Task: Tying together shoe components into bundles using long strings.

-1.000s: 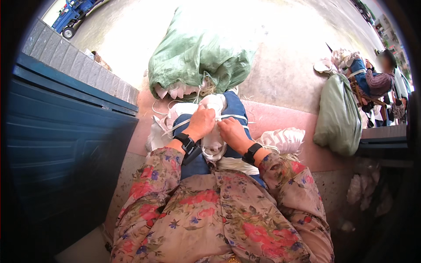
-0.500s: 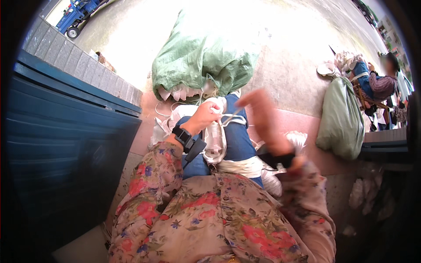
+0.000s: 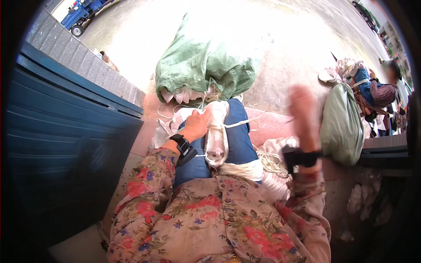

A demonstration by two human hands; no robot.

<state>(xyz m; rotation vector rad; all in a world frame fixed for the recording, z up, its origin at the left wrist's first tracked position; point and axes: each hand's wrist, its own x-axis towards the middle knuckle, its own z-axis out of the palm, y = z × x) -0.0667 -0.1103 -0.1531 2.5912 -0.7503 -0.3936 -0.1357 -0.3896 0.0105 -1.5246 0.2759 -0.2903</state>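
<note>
A white shoe (image 3: 216,147) lies lengthwise between my thighs, its opening turned up toward me. My left hand (image 3: 197,124) grips its far part from the left side, fingers bent against it. From the shoe's right side a white cord (image 3: 243,124) stretches out over my right thigh toward the right. My right hand (image 3: 303,105) is raised well off to the right, smeared by motion. A thin dark line shows beside its fingers, but whether it holds a tool or the cord's end I cannot make out.
A green woven sack (image 3: 206,72) with pale pieces at its mouth stands ahead. Loose white cords (image 3: 269,161) lie by my right thigh. A blue metal door (image 3: 66,140) borders the left. To the right are a full green sack (image 3: 342,125) and a seated person (image 3: 383,94).
My right hand has swung away from the shoe to the right and outward. The cord that looped beside the shoe is now drawn out straighter. My left hand has stayed at the shoe.
</note>
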